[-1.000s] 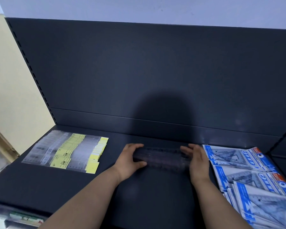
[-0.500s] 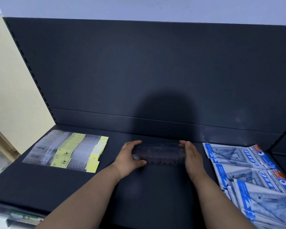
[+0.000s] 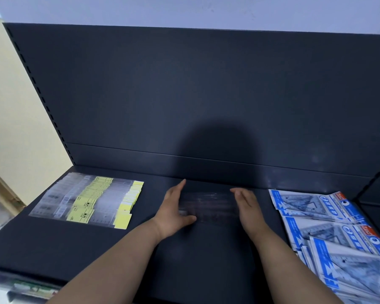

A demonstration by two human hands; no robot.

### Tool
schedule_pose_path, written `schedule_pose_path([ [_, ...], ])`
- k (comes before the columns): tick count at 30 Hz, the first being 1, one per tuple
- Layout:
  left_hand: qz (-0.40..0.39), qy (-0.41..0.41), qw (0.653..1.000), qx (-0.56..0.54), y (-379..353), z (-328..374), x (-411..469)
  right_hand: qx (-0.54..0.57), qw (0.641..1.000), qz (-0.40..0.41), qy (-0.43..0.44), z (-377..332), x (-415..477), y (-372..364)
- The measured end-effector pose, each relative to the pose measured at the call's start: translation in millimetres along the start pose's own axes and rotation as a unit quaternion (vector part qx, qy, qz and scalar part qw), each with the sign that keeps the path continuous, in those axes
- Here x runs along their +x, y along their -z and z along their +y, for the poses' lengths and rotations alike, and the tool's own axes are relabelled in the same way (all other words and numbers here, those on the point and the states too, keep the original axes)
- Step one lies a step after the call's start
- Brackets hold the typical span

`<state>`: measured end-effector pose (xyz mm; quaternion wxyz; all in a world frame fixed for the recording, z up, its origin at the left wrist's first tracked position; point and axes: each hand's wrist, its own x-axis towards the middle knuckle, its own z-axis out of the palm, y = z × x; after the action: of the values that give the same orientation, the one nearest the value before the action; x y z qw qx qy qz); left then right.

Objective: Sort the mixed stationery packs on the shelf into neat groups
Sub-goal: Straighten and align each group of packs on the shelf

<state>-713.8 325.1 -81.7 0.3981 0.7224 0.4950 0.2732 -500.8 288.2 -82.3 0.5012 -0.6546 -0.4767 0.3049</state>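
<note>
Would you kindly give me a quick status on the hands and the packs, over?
Hands open: left hand and right hand flanking clear pack stack, mid-shelf. Either side: yellow-label packs left, blue packs right. Nothing blocking.

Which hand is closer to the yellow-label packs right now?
Left. The left hand is at the left end of the clear stack, right of the yellow-label packs; the right hand is at its right end, farther off.

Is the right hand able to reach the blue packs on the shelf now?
Probably yes: the right hand stands open beside the clear packs, and only bare shelf lies between it and the blue packs to its right.
</note>
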Motion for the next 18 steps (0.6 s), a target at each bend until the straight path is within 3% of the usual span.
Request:
schedule_pose_path([
  [7,0.043,-0.007,0.997,0.065,-4,-2,-2,-0.013,0.996,0.086,-0.004,2,-1,-1],
  [11,0.031,-0.002,0.998,0.06,2,0,1,-0.006,0.988,0.155,-0.027,3,0,0],
  [18,-0.01,0.012,0.998,0.068,15,-2,9,-0.086,0.98,0.181,-0.011,6,-1,-2],
])
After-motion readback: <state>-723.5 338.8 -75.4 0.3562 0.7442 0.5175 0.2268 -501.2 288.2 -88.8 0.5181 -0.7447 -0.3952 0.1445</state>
